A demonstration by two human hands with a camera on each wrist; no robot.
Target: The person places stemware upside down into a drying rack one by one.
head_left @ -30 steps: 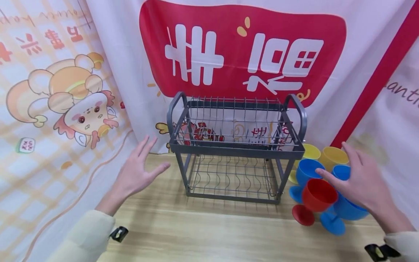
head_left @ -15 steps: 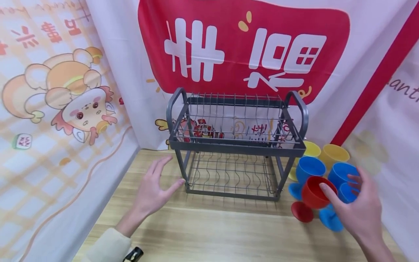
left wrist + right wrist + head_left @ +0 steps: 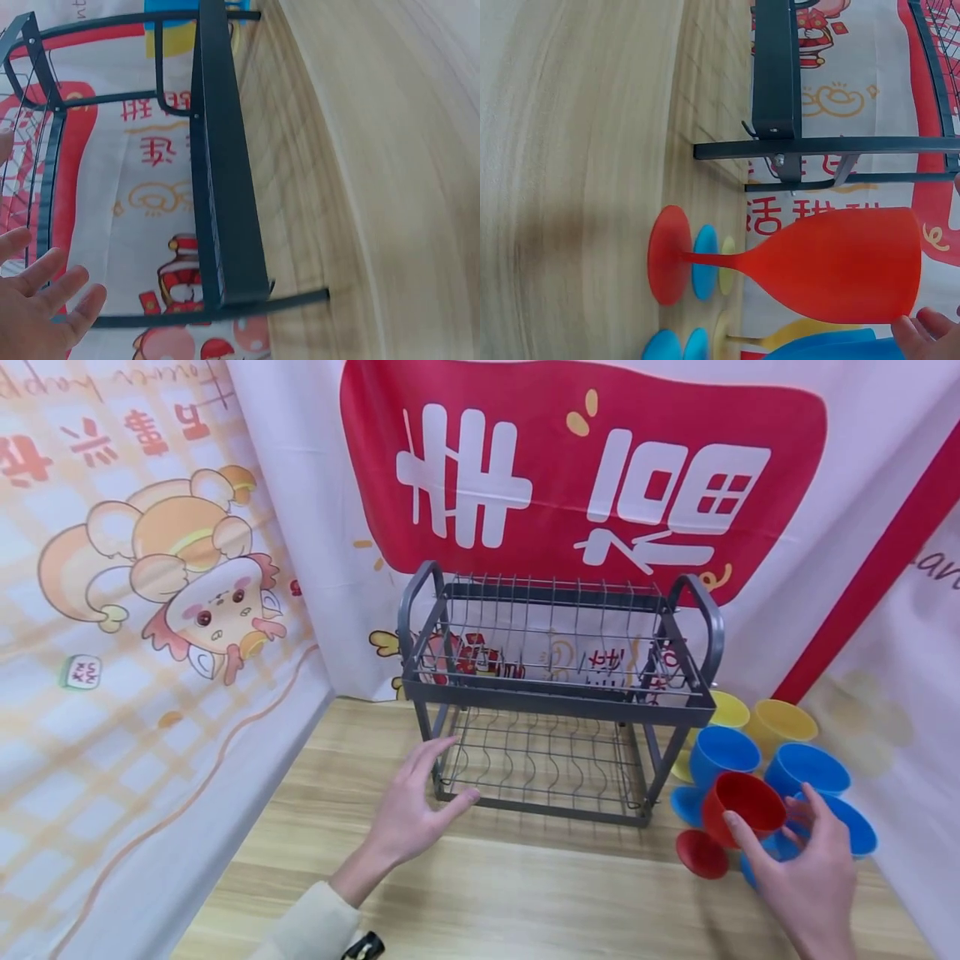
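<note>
A red plastic goblet (image 3: 750, 806) stands upright on the wooden table, right of a grey dish rack (image 3: 555, 700). My right hand (image 3: 813, 881) is at this goblet, thumb over its near side and fingers bent loosely by its right side. In the right wrist view, fingertips (image 3: 911, 337) are right at the rim of the red goblet (image 3: 840, 266), whose foot is on the table. My left hand (image 3: 408, 818) hovers before the rack's left front corner, thumb and fingers spread, holding nothing. The left wrist view shows its spread fingers (image 3: 49, 281) beside the rack frame.
Blue goblets (image 3: 723, 760) and yellow goblets (image 3: 783, 727) crowd behind and beside the red one. The rack has two wire tiers and raised side handles. A printed cloth (image 3: 322, 527) hangs behind and at both sides. Bare wooden tabletop (image 3: 555, 893) lies in front.
My right hand has come down and left from above the goblets to the red goblet's rim. My left hand has moved right and lower, toward the rack's front corner. The goblets stay standing.
</note>
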